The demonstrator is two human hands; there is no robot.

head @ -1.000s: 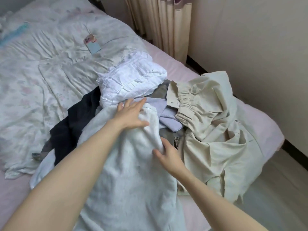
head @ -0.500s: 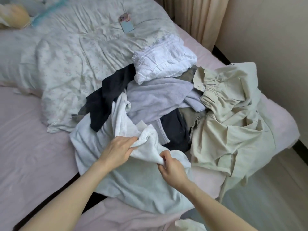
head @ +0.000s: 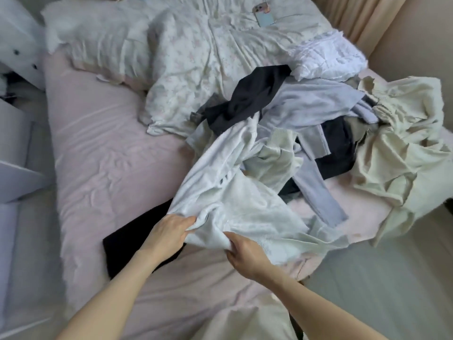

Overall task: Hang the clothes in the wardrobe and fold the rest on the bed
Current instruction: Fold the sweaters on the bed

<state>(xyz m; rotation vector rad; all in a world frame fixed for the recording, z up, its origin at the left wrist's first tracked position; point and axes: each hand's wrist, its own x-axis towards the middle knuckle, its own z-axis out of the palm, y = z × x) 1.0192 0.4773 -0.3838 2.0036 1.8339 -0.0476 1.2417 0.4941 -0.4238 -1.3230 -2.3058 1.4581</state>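
Both hands have pulled the white knit top [head: 235,192] nearer and leftward out of the clothes pile since half a second ago; no writing is readable on it. The left hand [head: 169,233] and right hand [head: 245,252] each pinch its near edge with curled fingers, low over the pink bed sheet [head: 110,155]. A black garment [head: 247,99], lavender top [head: 316,104] and beige garment [head: 402,148] crowd the right, with a floral quilt [head: 196,57] and phone [head: 263,14] farther off.

soft, even daylight with faint shadows; wide-angle bending at edges, slight motion blur throughout.
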